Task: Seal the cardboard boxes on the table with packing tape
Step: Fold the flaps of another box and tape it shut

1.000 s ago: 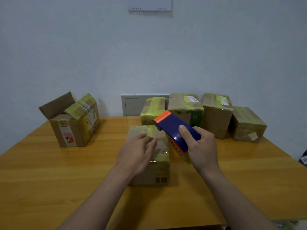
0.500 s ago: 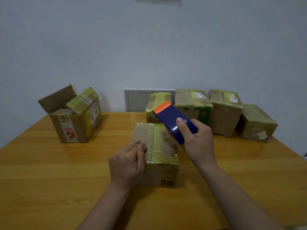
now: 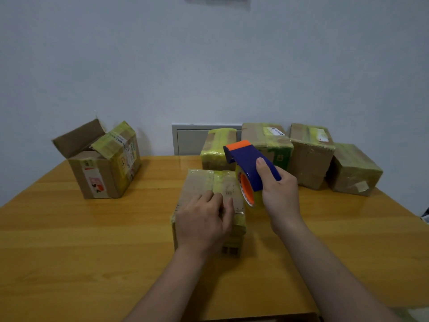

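A small cardboard box (image 3: 204,184) wrapped in yellowish tape sits in the middle of the wooden table (image 3: 69,240). My left hand (image 3: 204,224) lies flat on its top near the front, fingers pressing the tape down. My right hand (image 3: 278,191) grips a blue and orange tape dispenser (image 3: 249,166), held just right of the box and above its right edge, the roll facing left. An unsealed box (image 3: 104,163) with raised flaps stands at the far left.
Several taped boxes stand in a row at the back right against the wall, from one (image 3: 217,149) behind the dispenser to one (image 3: 352,170) at the far right. A grey wall panel (image 3: 192,138) sits behind the table.
My left hand slid from the box's left side onto its top near the front. The dispenser swung from over the box to its right edge, its roll now showing.
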Demonstrator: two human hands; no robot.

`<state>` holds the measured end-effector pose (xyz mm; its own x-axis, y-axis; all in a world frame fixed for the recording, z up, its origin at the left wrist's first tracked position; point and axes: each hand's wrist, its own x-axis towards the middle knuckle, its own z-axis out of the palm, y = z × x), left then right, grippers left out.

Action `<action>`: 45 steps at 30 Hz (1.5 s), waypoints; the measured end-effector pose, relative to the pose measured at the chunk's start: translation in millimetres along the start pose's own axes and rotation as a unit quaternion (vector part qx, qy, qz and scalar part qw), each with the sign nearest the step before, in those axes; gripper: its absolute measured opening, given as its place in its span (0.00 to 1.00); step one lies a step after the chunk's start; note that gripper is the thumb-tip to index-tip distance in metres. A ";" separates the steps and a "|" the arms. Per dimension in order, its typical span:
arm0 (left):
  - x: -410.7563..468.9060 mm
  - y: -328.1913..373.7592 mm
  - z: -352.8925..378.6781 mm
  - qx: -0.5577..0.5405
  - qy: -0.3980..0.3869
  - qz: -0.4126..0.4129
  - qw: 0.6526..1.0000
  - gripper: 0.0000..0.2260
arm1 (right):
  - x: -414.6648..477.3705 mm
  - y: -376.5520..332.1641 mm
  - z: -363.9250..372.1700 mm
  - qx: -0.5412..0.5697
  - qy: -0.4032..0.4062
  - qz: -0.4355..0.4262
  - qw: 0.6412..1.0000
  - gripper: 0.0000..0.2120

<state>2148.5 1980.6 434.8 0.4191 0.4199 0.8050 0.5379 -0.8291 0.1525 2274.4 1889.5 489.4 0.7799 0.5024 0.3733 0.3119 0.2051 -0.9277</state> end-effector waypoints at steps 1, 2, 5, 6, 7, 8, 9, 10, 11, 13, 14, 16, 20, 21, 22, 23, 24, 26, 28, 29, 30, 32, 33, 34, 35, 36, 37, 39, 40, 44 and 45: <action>0.8 2.9 -1.6 0.002 -0.004 -0.009 1.000 0.15 | -0.7 0.1 0.1 0.001 0.001 0.003 1.000 0.19; 0.9 6.4 -3.0 0.005 -0.008 -0.019 1.000 0.14 | -1.7 0.7 0.1 0.004 0.003 0.005 1.000 0.19; -2.3 16.7 0.8 -0.020 -0.012 -0.020 1.000 0.13 | -3.9 4.5 -2.0 0.021 0.014 0.015 1.000 0.18; -4.5 19.4 4.2 -0.040 -0.009 -0.003 0.999 0.14 | -4.9 5.5 -3.3 0.032 0.020 0.021 0.999 0.18; -6.8 21.4 8.0 -0.057 0.000 0.019 0.998 0.16 | -5.8 6.6 -4.1 0.046 0.028 0.029 0.998 0.18; -8.9 22.4 11.7 -0.067 0.014 0.038 0.997 0.18 | -6.5 8.1 -4.9 0.063 0.040 0.040 0.996 0.18; -9.9 22.5 14.9 -0.073 0.027 0.052 0.996 0.19 | -7.1 9.7 -6.0 0.079 0.053 0.053 0.994 0.18; -10.3 21.8 17.5 -0.074 0.038 0.061 0.995 0.19 | -7.6 11.1 -6.9 0.093 0.066 0.068 0.991 0.18; -10.1 20.9 19.9 -0.072 0.048 0.067 0.994 0.19 | -8.3 12.5 -8.3 0.103 0.077 0.080 0.989 0.18; -9.7 18.5 22.8 -0.075 0.060 0.072 0.993 0.20 | -10.5 14.3 -10.9 0.110 0.089 0.094 0.986 0.18; -9.7 17.2 23.3 -0.080 0.061 0.076 0.992 0.20 | -12.1 14.5 -12.5 0.109 0.093 0.095 0.985 0.18; -11.4 14.5 21.4 -0.085 0.052 0.087 0.991 0.21 | -15.0 13.9 -16.1 0.110 0.101 0.098 0.984 0.18; -14.0 6.9 9.5 -0.088 0.040 0.107 0.990 0.23 | -16.1 6.7 -25.5 0.119 0.109 0.094 0.982 0.17; -14.1 4.7 6.6 -0.088 0.045 0.109 0.989 0.22 | -16.1 4.0 -27.2 0.121 0.108 0.088 0.983 0.17; -14.6 3.0 4.1 -0.091 0.053 0.107 0.989 0.22 | -16.3 1.3 -28.2 0.123 0.107 0.081 0.983 0.16; -15.4 1.7 2.5 -0.096 0.063 0.103 0.988 0.22 | -16.7 -1.2 -28.2 0.126 0.104 0.075 0.984 0.16; -15.9 1.2 1.4 -0.101 0.072 0.097 0.987 0.22 | -17.2 -3.1 -27.2 0.127 0.100 0.070 0.984 0.15; -15.8 2.0 -0.8 -0.114 0.078 0.087 0.987 0.23 | -19.7 -5.8 -24.3 0.123 0.087 0.062 0.987 0.15; -14.4 3.5 -2.3 -0.130 0.083 0.080 0.985 0.24 | -22.9 -8.3 -21.3 0.114 0.071 0.049 0.990 0.15; -13.6 3.5 -3.8 -0.142 0.085 0.078 0.983 0.25 | -24.5 -9.4 -20.2 0.111 0.065 0.042 0.991 0.16; -13.4 1.4 -6.2 -0.159 0.085 0.076 0.981 0.27 | -25.9 -10.4 -19.4 0.109 0.059 0.035 0.992 0.17; -13.1 -9.2 -12.4 -0.203 0.092 0.059 0.973 0.29 | -27.8 -12.6 -17.9 0.107 0.051 0.026 0.993 0.18; -12.3 -18.1 -15.5 -0.225 0.105 0.030 0.968 0.28 | -28.3 -13.5 -17.0 0.107 0.048 0.021 0.993 0.17; -11.1 -28.8 -18.2 -0.244 0.127 -0.011 0.961 0.27 | -28.5 -14.1 -15.2 0.108 0.045 0.014 0.993 0.16; -10.2 -40.7 -20.0 -0.262 0.152 -0.056 0.951 0.26 | -28.9 -14.7 -13.2 0.110 0.042 0.006 0.993 0.14; -9.9 -51.9 -20.4 -0.277 0.170 -0.093 0.941 0.25 | -29.3 -15.1 -10.5 0.111 0.039 -0.001 0.993 0.13; -10.7 -61.1 -19.6 -0.289 0.177 -0.116 0.934 0.25 | -29.9 -15.1 -7.6 0.112 0.034 -0.004 0.993 0.13; -12.7 -71.4 -14.5 -0.304 0.162 -0.124 0.931 0.26 | -30.7 -12.3 -0.5 0.109 0.023 -0.002 0.994 0.14; -12.7 -73.0 -11.2 -0.311 0.152 -0.117 0.931 0.26 | -30.6 -9.7 2.6 0.103 0.020 0.001 0.994 0.15; -4.5 -71.7 0.7 -0.330 0.162 -0.105 0.924 0.25 | -24.8 0.6 7.2 0.106 0.021 0.024 0.994 0.14; -3.5 -71.7 2.1 -0.333 0.168 -0.107 0.922 0.24 | -22.7 1.6 7.0 0.111 0.024 0.032 0.993 0.15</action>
<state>2109.9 2039.4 419.8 0.0455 0.5557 0.8301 -0.0329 -0.8297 0.5572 2253.4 1884.3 479.5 0.8211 0.4808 0.3075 0.1375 0.3563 -0.9242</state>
